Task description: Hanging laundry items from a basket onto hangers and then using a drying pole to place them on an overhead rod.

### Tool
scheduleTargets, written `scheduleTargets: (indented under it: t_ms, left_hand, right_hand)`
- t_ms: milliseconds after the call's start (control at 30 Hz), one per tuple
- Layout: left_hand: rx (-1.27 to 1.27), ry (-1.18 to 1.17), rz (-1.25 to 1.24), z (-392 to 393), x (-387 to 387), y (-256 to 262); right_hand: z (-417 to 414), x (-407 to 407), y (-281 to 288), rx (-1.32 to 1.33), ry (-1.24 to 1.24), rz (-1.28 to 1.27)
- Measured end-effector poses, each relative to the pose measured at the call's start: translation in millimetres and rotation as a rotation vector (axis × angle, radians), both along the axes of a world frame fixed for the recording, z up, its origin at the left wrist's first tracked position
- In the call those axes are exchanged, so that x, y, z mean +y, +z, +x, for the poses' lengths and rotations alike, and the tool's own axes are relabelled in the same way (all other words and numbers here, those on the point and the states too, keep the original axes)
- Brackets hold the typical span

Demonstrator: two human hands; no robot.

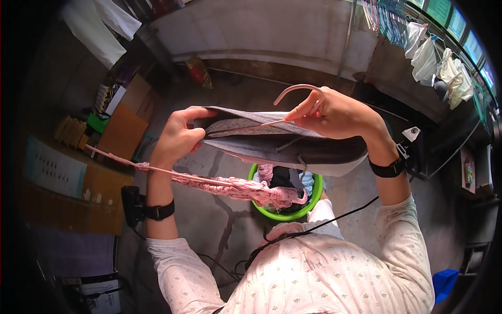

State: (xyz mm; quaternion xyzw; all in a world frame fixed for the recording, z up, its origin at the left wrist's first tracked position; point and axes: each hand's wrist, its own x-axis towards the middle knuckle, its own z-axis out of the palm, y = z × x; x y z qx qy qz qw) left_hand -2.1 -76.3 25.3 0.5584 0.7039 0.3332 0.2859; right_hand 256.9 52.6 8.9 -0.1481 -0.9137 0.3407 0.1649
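My left hand (178, 133) pinches one end of the grey waistband (243, 148) of a light-coloured garment, which is spread wide with drawstring ends showing. My right hand (333, 114) grips a pinkish clothes hanger (298, 87) just below its curved hook. One arm of that hanger reaches into the waistband opening towards my left hand. A second pink hanger (196, 176) lies across my left forearm, with a pink patterned garment (251, 190) hanging from it. Below, a bright green basin (292, 217) on the floor holds dark, blue and pink laundry, partly hidden by the garments.
Hangers (392, 23) and white garments (425, 55) hang at upper right. A wooden cabinet (104, 204) and cardboard box (123, 117) stand at left. A black cable (353, 212) crosses my body. A white camera-like device (411, 134) shows beyond my right wrist. Blue plastic (445, 284) lies lower right.
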Motion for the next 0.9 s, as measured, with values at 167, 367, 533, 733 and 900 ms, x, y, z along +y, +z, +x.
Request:
scheduleTargets:
  t_ms: [167, 367, 533, 733, 900]
  left_hand:
    - [-0.015, -0.018, 0.015, 4.8, 4.4, 4.9]
    - [-0.067, -0.058, 0.039, 8.1, 10.3, 5.8]
    - [-0.072, -0.104, 0.066, 10.9, 14.6, 5.0]
    - [-0.067, -0.130, 0.086, 11.4, 18.1, 2.8]
    - [-0.066, -0.081, 0.107, 5.3, 20.3, 2.5]
  right_hand:
    - [-3.8, -4.5, 7.7, -0.064, -0.080, -0.082]
    - [-9.5, -5.4, 13.2, -0.084, -0.107, -0.082]
    - [-13.0, -1.9, 11.9, -0.081, -0.097, -0.077]
    - [-23.6, -3.9, 15.0, -0.057, -0.080, -0.113]
    - [-26.5, 16.0, -2.8, 0.140, -0.103, -0.241]
